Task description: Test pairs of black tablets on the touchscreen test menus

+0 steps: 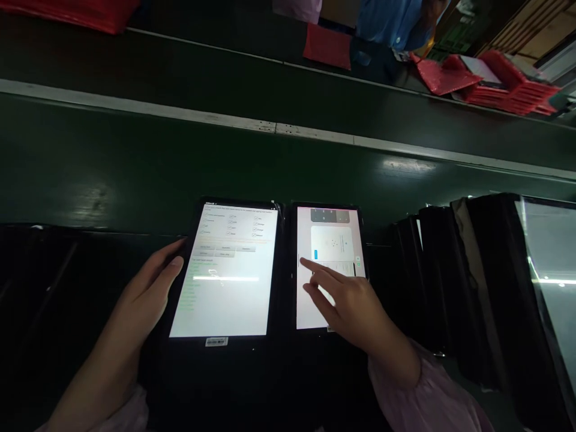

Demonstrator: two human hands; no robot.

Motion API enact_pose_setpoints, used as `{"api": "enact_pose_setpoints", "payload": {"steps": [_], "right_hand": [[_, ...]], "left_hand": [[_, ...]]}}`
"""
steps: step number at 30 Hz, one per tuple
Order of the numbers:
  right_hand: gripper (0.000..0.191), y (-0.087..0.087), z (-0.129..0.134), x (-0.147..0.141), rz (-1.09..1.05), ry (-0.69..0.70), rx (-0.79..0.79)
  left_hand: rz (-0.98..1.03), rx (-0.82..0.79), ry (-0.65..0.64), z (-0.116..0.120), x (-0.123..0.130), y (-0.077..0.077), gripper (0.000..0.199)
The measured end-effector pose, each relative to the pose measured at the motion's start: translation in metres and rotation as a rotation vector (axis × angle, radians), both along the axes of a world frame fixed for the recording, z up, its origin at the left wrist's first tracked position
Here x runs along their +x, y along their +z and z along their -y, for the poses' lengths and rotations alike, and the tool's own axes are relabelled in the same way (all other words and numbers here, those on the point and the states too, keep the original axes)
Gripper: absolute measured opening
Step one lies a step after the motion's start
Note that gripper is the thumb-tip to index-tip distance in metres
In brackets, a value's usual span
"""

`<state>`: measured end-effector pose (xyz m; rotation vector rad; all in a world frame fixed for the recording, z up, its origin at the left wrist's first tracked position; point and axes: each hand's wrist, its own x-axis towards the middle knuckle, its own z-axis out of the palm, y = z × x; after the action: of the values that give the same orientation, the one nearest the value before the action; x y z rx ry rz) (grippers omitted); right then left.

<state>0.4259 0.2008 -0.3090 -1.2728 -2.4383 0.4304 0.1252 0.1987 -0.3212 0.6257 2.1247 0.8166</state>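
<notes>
I see my right hand [355, 306] with its forefinger stretched out onto the right tablet [328, 267] and the other fingers loosely curled, while my left hand [148, 282] lies open, gripping nothing, against the left tablet [227, 276], both tablets lying side by side with long axes pointing away toward the belt [135, 162].

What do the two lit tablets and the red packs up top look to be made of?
Left tablet and right tablet: glossy glass fronts, likely, given the light streak mirrored on the left one; dark frames, material unclear. Red packs: probably thin plastic film, going by their sheen and creases.
</notes>
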Motion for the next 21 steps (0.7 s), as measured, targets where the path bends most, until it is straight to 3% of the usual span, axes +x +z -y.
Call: {"api": "enact_pose_setpoints", "payload": {"steps": [5,10,16,21], "right_hand": [[0.043,0.004,-0.007,0.010,-0.010,-0.128,0.033],[0.050,0.010,-0.015,0.015,-0.052,-0.170,0.072],[0.053,-0.002,-0.037,0.029,-0.039,-0.330,0.047],[0.058,-0.009,-0.057,0.035,-0.004,-0.362,0.011]], "left_hand": [[-0.047,0.021,-0.028,0.001,-0.007,-0.007,0.041],[-0.027,0.003,-0.024,0.002,-0.011,-0.010,0.045],[-0.036,0.001,-0.041,0.001,-0.008,-0.006,0.042],[-0.005,0.017,0.013,0.001,-0.001,-0.001,0.038]]}}
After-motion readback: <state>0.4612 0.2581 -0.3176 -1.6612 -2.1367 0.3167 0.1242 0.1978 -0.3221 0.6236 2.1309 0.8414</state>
